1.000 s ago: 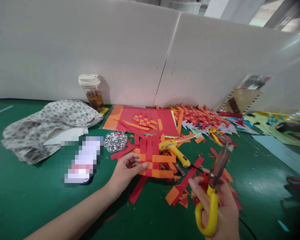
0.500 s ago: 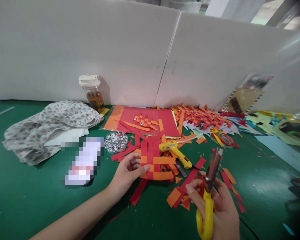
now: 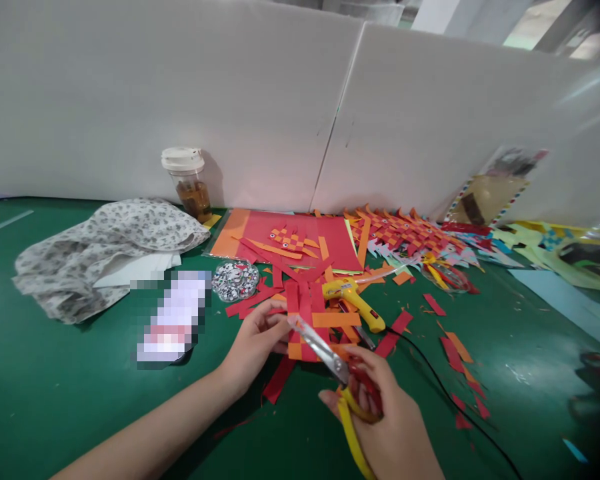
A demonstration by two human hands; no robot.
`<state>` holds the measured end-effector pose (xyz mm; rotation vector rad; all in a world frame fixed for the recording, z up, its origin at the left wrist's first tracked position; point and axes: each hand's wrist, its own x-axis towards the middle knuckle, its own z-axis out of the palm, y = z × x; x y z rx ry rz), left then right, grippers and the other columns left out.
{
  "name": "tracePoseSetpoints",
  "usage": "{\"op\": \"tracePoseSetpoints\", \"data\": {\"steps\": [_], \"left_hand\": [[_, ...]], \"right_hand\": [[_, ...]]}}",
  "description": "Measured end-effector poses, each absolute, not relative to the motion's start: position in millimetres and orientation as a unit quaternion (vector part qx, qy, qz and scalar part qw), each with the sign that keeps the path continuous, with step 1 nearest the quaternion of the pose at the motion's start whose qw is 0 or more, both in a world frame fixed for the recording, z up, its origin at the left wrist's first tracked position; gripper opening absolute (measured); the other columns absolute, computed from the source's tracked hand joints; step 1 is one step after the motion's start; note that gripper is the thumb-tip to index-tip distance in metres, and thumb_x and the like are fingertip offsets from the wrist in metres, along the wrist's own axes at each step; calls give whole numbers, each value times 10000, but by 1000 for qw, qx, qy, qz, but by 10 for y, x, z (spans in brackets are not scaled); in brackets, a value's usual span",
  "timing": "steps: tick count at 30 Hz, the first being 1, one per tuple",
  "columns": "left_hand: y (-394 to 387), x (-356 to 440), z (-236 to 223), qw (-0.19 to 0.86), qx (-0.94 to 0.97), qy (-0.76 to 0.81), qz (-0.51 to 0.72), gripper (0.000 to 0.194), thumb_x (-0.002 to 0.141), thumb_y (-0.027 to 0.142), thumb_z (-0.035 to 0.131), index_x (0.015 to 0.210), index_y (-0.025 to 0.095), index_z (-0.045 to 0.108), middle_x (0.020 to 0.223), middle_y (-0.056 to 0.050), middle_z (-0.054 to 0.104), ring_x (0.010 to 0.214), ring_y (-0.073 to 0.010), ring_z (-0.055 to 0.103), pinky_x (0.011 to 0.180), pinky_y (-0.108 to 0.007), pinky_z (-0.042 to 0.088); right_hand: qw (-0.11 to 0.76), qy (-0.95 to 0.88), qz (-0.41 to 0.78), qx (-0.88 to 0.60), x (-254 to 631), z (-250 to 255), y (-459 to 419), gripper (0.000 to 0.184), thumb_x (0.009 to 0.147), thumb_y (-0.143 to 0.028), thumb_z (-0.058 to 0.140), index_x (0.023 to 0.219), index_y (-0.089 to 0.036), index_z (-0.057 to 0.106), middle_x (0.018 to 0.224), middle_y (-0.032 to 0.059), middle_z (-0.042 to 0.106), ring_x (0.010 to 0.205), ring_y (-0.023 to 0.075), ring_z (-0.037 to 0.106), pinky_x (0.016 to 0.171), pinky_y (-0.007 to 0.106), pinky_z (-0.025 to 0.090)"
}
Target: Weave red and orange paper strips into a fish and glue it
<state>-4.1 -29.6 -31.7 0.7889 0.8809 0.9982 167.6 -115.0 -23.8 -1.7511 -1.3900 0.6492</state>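
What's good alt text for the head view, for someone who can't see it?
The right hand holds red-and-yellow-handled scissors over a woven piece of red and orange strips, which the left hand grips. Nearby on the green table lie a yellow glue gun and googly eyes.

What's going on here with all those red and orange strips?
In the person's left grip is the edge of a woven piece made of red and orange strips. The right grip has scissors, with their blades in front of that piece; whether they touch it, I can't tell. Loose strips still stick out from the woven part. A yellow glue gun lies close by, and a small checkered piece with eyes sits farther back.
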Motion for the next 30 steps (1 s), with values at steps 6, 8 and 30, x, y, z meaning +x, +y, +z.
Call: {"op": "tracePoseSetpoints", "data": {"steps": [6,8,30], "left_hand": [[-310,-35,-304,729,343,378,456,272,712,377,697,811,208,509,565,85,469,480,-64,495,462,-159,372],[-312,-34,-293,720,361,382,454,243,711,357,702,753,178,543,602,66,496,532,-63,508,502,-160,412],[-368,11,-273,757,291,357,464,275,649,237,774,731,151,526,672,42,586,629,-68,570,631,-205,536]], "right_hand": [[236,-632,192,-713,1718,-282,-1216,512,581,-494,712,1035,-298,575,647,-21,653,581,200,650,452,249,490],[231,-623,174,-727,1741,-252,-1221,518,617,-533,673,1057,-294,541,642,-26,646,565,194,645,458,254,488],[158,-574,166,-786,1707,-123,-1218,511,716,-584,531,1099,-253,461,694,1,663,622,217,668,474,258,467]]}}
